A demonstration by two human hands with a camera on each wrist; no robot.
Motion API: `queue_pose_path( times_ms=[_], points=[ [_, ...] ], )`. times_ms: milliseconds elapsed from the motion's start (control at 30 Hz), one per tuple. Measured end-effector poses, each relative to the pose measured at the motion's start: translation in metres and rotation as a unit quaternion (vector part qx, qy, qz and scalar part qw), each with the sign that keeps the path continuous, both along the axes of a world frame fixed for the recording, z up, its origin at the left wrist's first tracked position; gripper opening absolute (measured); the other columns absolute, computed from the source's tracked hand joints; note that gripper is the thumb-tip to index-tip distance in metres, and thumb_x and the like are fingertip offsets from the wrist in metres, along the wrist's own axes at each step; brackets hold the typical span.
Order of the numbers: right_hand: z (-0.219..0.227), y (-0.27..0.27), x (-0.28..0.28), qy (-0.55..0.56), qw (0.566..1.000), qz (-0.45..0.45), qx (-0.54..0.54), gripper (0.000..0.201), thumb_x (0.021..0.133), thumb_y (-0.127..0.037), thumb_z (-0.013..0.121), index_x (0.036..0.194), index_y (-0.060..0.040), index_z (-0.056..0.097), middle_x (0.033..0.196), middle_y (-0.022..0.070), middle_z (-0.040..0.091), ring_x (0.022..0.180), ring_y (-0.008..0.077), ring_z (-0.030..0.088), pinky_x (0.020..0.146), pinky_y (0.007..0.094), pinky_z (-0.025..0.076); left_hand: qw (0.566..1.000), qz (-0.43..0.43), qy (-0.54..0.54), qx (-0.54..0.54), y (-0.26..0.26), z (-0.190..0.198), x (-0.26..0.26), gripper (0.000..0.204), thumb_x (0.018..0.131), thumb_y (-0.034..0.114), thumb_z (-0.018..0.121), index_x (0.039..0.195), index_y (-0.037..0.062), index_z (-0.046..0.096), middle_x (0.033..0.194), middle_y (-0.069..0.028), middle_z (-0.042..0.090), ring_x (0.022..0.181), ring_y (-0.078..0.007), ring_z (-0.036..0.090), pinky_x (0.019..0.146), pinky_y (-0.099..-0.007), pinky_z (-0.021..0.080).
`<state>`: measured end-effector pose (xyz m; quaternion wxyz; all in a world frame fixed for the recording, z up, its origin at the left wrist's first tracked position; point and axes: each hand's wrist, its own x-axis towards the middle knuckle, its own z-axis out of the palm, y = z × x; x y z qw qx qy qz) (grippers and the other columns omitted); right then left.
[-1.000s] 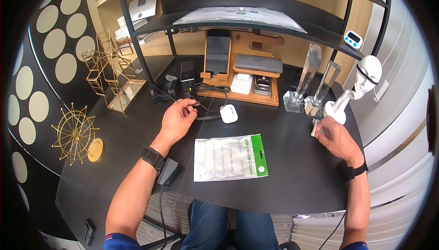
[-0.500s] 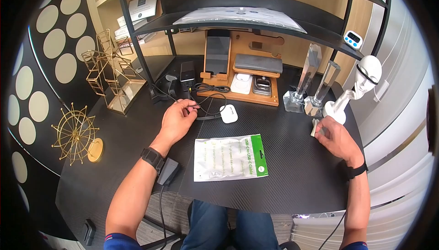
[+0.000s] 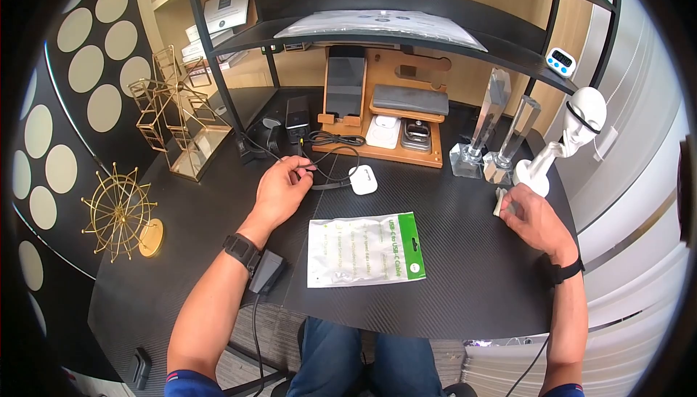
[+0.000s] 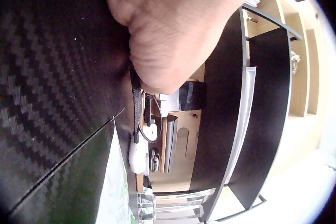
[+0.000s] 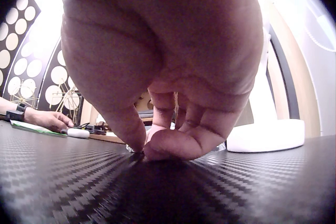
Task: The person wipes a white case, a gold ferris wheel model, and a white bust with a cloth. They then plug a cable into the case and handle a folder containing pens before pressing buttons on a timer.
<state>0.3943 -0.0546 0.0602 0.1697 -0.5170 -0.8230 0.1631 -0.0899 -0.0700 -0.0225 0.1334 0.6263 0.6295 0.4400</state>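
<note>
In the head view my left hand (image 3: 282, 188), fingers curled, pinches a thin black cable (image 3: 338, 151) that loops over the desk. From beneath its fingertips a flat black strap (image 4: 137, 111) runs to a rounded white case (image 3: 364, 180). My right hand (image 3: 534, 215) rests low at the desk's right side, thumb and fingertips closed on a small whitish piece (image 3: 499, 202); its kind cannot be told, as the fingers hide most of it. Between the hands lies a white and green USB-C cable pouch (image 3: 363, 250).
A wooden stand (image 3: 406, 151) with a phone (image 3: 344, 84) is at the back, beside a black charger (image 3: 298, 117). Crystal trophies (image 3: 485, 132) and a white head figurine (image 3: 573, 135) stand by the right hand. A gold wheel ornament (image 3: 120, 212) is far left.
The thin cable's loop has shifted slightly and bows out closer to the white case. Both hands stay in nearly the same place.
</note>
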Motion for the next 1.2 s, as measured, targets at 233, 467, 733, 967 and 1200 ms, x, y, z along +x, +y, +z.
queue_pose_path(
  times_ms=[233, 467, 733, 967, 1200],
  points=[
    [0.0002, -0.0010, -0.0003, 0.003, 1.000, 0.000, 0.000, 0.015, 0.095, -0.011, 0.073, 0.104, -0.0009, 0.067, 0.103, 0.0125, 0.063, 0.081, 0.0255, 0.064, 0.079, 0.0398, 0.054, 1.000, -0.007, -0.011, 0.006, 0.0012, -0.0022, -0.0008, 0.026, 0.093, 0.011, 0.073, 0.116, 0.0011, 0.076, 0.093, -0.0005, 0.065, 0.078, -0.0110, 0.058, 0.076, -0.0282, 0.051],
    [0.0001, -0.0010, -0.0003, 0.001, 1.000, 0.003, 0.004, 0.015, 0.095, -0.011, 0.073, 0.104, -0.0005, 0.067, 0.103, 0.0127, 0.063, 0.081, 0.0253, 0.064, 0.079, 0.0400, 0.054, 1.000, -0.001, -0.003, -0.002, 0.0014, -0.0009, -0.0005, 0.025, 0.093, 0.012, 0.073, 0.116, 0.0021, 0.076, 0.093, -0.0008, 0.066, 0.078, -0.0117, 0.059, 0.076, -0.0285, 0.051],
    [0.0012, -0.0013, -0.0017, -0.003, 1.000, -0.007, -0.006, 0.015, 0.095, -0.011, 0.073, 0.105, -0.0003, 0.067, 0.105, 0.0129, 0.064, 0.083, 0.0251, 0.065, 0.081, 0.0396, 0.055, 1.000, 0.002, 0.006, -0.004, 0.0004, 0.0005, 0.0005, 0.025, 0.093, 0.013, 0.073, 0.116, 0.0024, 0.077, 0.093, -0.0007, 0.066, 0.078, -0.0115, 0.059, 0.076, -0.0287, 0.051],
    [0.0010, -0.0018, -0.0019, 0.002, 1.000, -0.002, 0.000, 0.015, 0.094, -0.009, 0.072, 0.105, 0.0001, 0.067, 0.105, 0.0133, 0.064, 0.084, 0.0263, 0.066, 0.081, 0.0401, 0.055, 1.000, 0.001, 0.000, 0.006, 0.0014, -0.0021, -0.0006, 0.026, 0.093, 0.012, 0.073, 0.116, 0.0018, 0.077, 0.093, -0.0006, 0.066, 0.077, -0.0116, 0.059, 0.075, -0.0287, 0.051],
    [0.0008, -0.0017, -0.0009, 0.000, 1.000, -0.002, -0.003, 0.016, 0.094, -0.009, 0.072, 0.106, -0.0001, 0.067, 0.106, 0.0133, 0.065, 0.084, 0.0262, 0.066, 0.081, 0.0398, 0.055, 1.000, -0.001, -0.001, 0.005, 0.0006, -0.0008, 0.0003, 0.025, 0.093, 0.012, 0.073, 0.116, 0.0022, 0.077, 0.093, -0.0007, 0.066, 0.078, -0.0118, 0.059, 0.076, -0.0284, 0.051]
  ],
)
